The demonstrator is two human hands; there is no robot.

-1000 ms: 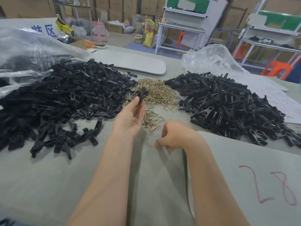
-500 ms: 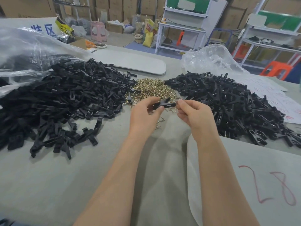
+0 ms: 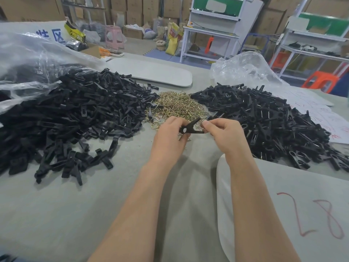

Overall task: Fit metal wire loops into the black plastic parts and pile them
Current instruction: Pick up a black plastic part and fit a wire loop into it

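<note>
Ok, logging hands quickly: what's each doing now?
Left hand: grips the black plastic part.
Right hand: pinches that part's other end; any wire loop is too small to tell.

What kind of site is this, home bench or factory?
Probably a small factory or warehouse assembly floor: bulk piles of black plastic parts and wire loops on the table, stacked cardboard cartons along the back wall, white workbenches behind.
</note>
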